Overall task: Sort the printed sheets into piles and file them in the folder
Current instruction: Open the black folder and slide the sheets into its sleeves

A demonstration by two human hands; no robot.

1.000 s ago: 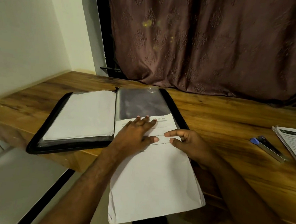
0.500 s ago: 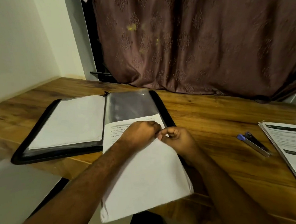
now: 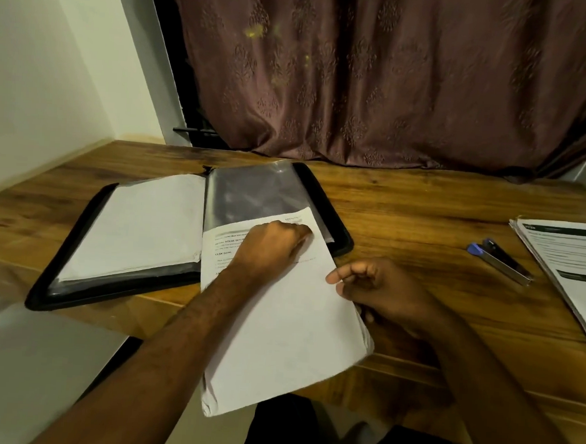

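While we file at the counter's (image 3: 405, 221) front edge
Our curled left hand (image 3: 269, 248) presses the printed sheets (image 3: 288, 331), headed "TASK GOAL", into the open folder (image 3: 323, 203); our right hand (image 3: 380, 289) pinches their right edge.

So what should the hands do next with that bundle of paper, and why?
Probably push the sheets further into the folder's clear sleeve: only their top edge seems tucked in, the rest overhangs the table edge. The left hand presses on top; the right hand holds the side.

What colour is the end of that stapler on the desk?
Blue, on the stapler, seen from the head camera.
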